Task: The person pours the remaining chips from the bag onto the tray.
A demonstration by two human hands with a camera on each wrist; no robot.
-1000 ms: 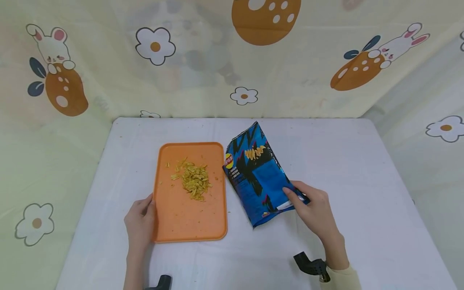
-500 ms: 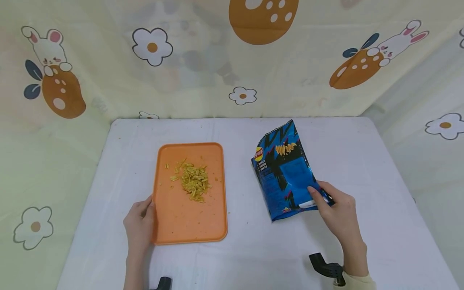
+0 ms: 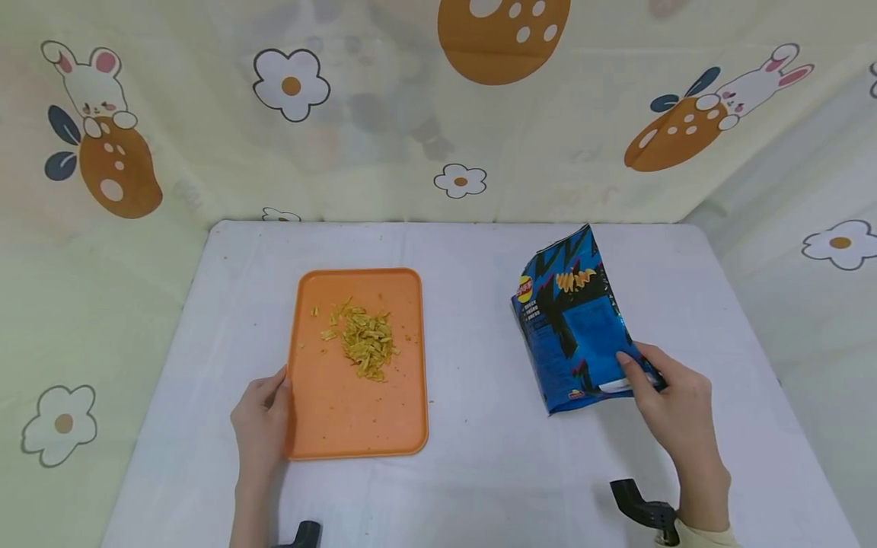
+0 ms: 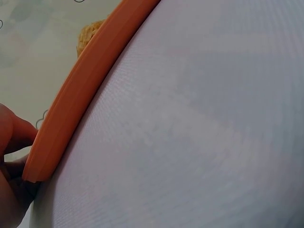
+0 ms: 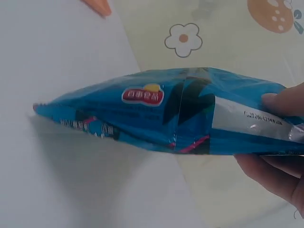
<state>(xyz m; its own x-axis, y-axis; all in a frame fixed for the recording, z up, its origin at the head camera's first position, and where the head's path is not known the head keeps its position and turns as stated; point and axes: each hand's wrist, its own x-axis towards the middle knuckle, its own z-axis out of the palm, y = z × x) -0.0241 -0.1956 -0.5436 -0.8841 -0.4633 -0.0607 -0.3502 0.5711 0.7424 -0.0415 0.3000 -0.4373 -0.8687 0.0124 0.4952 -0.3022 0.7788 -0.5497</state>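
An orange tray lies on the table, left of centre, with a heap of crushed yellow chips and scattered crumbs on it. My left hand holds the tray's left rim; in the left wrist view its thumb and fingers pinch the orange edge. To the right of the tray, a blue and black chip bag is tilted above the table. My right hand pinches its lower right corner, thumb on top and fingers underneath. The right wrist view shows the bag's bottom fold with a red and yellow logo.
A white cloth covers the table. Behind it and at both sides hang pale curtains printed with rabbits and flowers. Black wrist mounts show near the front edge.
My right hand has carried the chip bag to the right, away from the tray's edge. My left hand keeps its hold on the tray, which has stayed in place.
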